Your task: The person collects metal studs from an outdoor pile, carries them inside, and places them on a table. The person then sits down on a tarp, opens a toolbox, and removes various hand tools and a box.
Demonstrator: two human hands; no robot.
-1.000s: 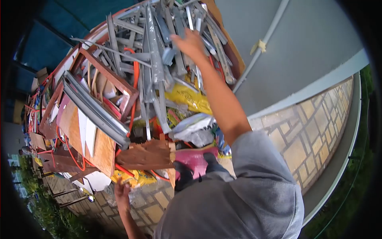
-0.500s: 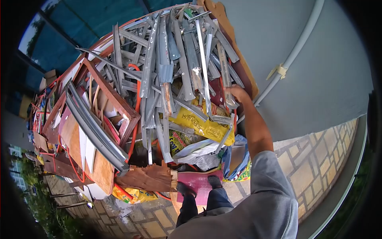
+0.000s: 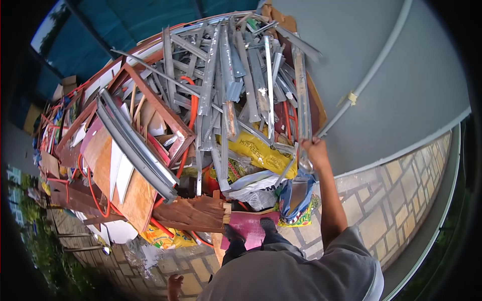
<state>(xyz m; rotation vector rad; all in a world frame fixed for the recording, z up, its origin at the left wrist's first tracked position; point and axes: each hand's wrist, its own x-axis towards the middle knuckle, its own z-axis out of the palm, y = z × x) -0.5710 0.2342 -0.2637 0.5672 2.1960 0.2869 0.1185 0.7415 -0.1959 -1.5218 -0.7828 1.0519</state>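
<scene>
hands are showing low and right in the view: the left hand [image 3: 174,287] is hanging at seven o'clock, too small and shaded to tell whether it is clenched or loose, while the right hand [image 3: 315,150], at three o'clock, is grasping a long metal strip [image 3: 301,90] near its lower end. that strip is running up towards one o'clock, along the right edge of the heap. at six o'clock, feet in dark footwear [image 3: 232,232] are standing on a magenta board [image 3: 251,226], and a torn brown board [image 3: 191,213] is lying just beside it at seven. a blue bag [image 3: 296,198] is sitting between four and five; a yellow bag [image 3: 258,153] is lying near the centre. a curved grey channel [image 3: 133,150] is slanting at nine, near a wooden frame [image 3: 163,104] at ten. other metal strips [image 3: 211,70] are crowding twelve. stone paving [image 3: 391,200] is spreading at four. a grey wall [image 3: 346,45] and a pipe [image 3: 376,65] are rising at two, and teal sheeting [image 3: 145,20] is hanging at eleven.
</scene>
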